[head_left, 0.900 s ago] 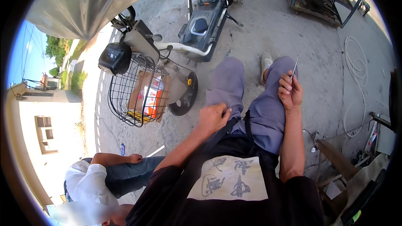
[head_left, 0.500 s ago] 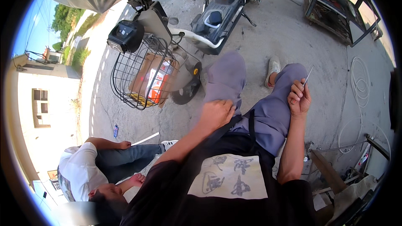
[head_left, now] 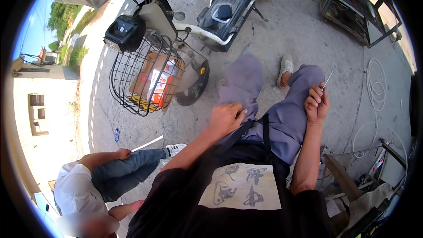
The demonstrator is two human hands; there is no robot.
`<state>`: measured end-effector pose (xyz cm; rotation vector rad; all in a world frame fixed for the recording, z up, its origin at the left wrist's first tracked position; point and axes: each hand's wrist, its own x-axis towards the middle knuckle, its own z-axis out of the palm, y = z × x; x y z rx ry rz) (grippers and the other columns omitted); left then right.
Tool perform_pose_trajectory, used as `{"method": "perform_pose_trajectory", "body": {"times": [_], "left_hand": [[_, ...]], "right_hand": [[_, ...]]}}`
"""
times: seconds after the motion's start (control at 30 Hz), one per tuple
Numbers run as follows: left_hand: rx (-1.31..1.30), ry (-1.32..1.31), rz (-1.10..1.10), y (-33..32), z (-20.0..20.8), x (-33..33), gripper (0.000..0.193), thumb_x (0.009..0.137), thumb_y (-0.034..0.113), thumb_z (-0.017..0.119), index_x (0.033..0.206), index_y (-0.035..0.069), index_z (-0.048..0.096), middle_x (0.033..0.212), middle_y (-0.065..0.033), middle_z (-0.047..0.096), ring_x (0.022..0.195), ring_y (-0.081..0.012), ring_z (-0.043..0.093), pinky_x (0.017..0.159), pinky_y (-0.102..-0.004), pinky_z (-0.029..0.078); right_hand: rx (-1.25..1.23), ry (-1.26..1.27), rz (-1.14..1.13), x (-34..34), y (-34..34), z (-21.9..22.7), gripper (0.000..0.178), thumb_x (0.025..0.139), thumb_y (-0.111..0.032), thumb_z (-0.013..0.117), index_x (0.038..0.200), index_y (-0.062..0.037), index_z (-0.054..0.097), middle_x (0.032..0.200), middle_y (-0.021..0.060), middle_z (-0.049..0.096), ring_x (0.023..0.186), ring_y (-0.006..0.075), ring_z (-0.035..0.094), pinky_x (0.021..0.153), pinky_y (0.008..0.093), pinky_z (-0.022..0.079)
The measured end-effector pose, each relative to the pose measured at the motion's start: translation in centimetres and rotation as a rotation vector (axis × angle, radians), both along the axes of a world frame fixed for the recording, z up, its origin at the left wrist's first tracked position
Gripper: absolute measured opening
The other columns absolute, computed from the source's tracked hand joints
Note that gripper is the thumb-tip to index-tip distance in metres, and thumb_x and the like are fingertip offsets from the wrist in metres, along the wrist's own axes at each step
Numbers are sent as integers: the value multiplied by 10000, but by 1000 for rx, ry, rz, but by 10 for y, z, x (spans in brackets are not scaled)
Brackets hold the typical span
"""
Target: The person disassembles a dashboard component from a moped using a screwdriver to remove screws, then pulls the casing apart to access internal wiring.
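Note:
My left hand (head_left: 227, 119) rests on my left thigh, next to a dark strap. Its fingers are bent and close together; their undersides are hidden, so I cannot make out whether anything is in them. Beside my right knee, my right hand (head_left: 317, 103) is raised and closed. A thin, pale stick (head_left: 327, 80) is pinched in it, its free end tilting up and to the right. The stick's exact kind is too small to tell. Grey-purple trousers (head_left: 282, 121) cover my legs below both hands.
Ahead on the left stands an electric scooter with a wire basket (head_left: 143, 77) holding a cardboard box (head_left: 150, 72). Its footboard (head_left: 224, 17) lies ahead. A metal frame cart (head_left: 348, 13) and coiled pale tubing (head_left: 375, 77) are on the right. Another person (head_left: 81, 185) sits at lower left.
The view has shifted slightly, moving the scooter and basket left. The other person's arm and head sit lower in the picture. Both my hands keep almost the same positions.

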<state>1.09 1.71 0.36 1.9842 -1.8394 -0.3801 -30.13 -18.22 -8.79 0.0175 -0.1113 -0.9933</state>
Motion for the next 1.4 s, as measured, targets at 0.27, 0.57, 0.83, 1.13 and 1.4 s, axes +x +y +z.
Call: {"method": "perform_pose_trajectory", "body": {"times": [0.27,0.57,0.83,1.13,1.4], "left_hand": [[-92,281,257,25,66,37,186,924,178,803,1034,56,716,799,-109,716,630,-210,661,576,-356,497],[-620,280,703,40,167,215,782,844,140,852,1491,32,426,1370,-161,556,1120,-249,648,918,-380,555],[-666,290,606,-32,151,348,1249,735,293,946,1680,33,172,1634,-265,344,1519,-402,385,1260,-476,346],[-793,353,632,-40,131,346,1267,729,491,940,1674,57,216,1659,-216,282,1547,-422,325,1258,-564,351],[-761,328,686,-40,129,349,1267,748,744,805,1676,83,250,1662,-242,270,1568,-498,272,1241,-624,332]], "right_hand": [[-45,111,22,20,-5,-5,422,1174,-246,429,1508,-12,537,959,46,477,742,123,465,589,268,435],[1,437,115,81,2,16,405,1164,-297,475,1495,-72,534,850,26,482,679,119,469,546,264,409],[-49,695,186,110,8,28,503,1076,-292,573,1554,-155,499,875,40,605,665,140,546,531,289,453],[-249,1422,317,198,-16,86,263,1027,-138,530,1266,-33,548,767,57,575,488,102,435,415,264,326],[-442,1606,381,339,-101,3,405,970,-98,583,1349,45,613,756,14,552,577,108,510,488,283,425]]}}
